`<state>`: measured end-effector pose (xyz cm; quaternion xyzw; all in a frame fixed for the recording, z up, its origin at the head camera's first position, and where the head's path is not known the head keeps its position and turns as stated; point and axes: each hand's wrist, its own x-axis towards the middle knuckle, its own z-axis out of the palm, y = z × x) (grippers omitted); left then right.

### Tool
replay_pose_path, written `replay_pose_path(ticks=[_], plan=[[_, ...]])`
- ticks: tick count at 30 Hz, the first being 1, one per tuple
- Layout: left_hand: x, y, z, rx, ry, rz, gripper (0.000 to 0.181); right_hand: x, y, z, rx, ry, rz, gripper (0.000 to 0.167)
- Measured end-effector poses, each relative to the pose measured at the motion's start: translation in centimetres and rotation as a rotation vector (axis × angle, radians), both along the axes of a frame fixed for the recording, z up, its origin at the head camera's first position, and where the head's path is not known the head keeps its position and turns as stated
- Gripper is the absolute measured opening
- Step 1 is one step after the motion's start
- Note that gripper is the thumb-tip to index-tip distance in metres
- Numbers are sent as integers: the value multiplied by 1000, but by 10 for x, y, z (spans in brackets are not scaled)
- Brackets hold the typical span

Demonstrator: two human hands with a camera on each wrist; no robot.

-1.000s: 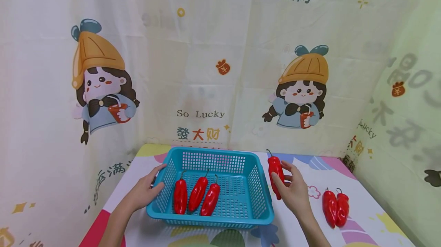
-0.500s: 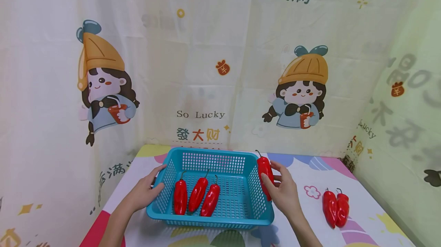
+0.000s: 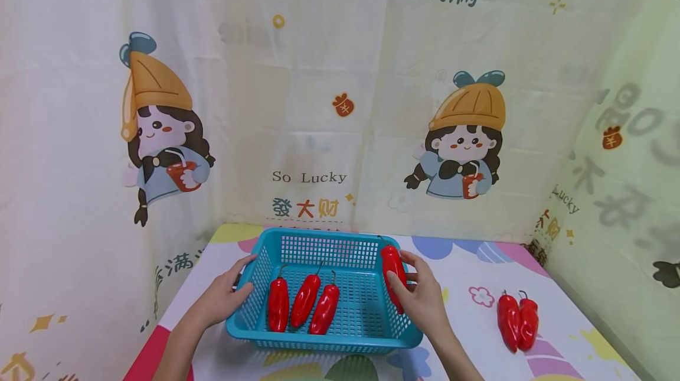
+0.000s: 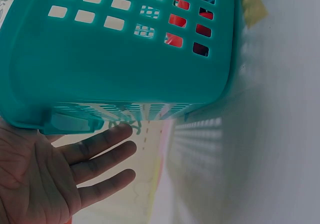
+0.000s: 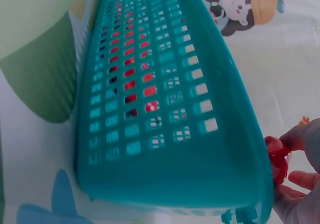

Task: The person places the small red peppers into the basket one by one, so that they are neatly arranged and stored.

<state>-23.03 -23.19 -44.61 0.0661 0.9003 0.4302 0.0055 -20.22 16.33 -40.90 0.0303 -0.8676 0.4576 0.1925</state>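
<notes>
A blue-green plastic basket [image 3: 319, 341] stands on the table with three red chili peppers [image 3: 306, 299] lying side by side in its left half. My left hand [image 3: 220, 293] rests at the basket's left rim. In the left wrist view, that hand's fingers [image 4: 102, 166] are stretched out beside the basket wall. My right hand [image 3: 422, 295] pinches another red chili pepper [image 3: 392, 272] between thumb and fingers, over the right side of the basket, stem pointing away. From the right wrist camera, only part of this pepper [image 5: 277, 159] shows past the rim.
Two more red chili peppers [image 3: 517, 321] lie together on the patterned tablecloth [image 3: 467, 345] to the right. A printed cloth [image 3: 313, 103] hangs behind the table and along both sides.
My right hand has carried its chili pepper leftward, from beside the basket's right wall to over its right side. My left hand and the other peppers have stayed in place.
</notes>
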Motion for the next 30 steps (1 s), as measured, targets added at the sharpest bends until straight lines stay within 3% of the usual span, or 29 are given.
replay_pose_path(ticks=[11,30], plan=[[0,0,0,-2,-2,-1,76,-4,-13,-9,-7,-24,50,73],[0,-1,0,-2,-2,-7,77,-14,-31,-23,79,-61,111,62]])
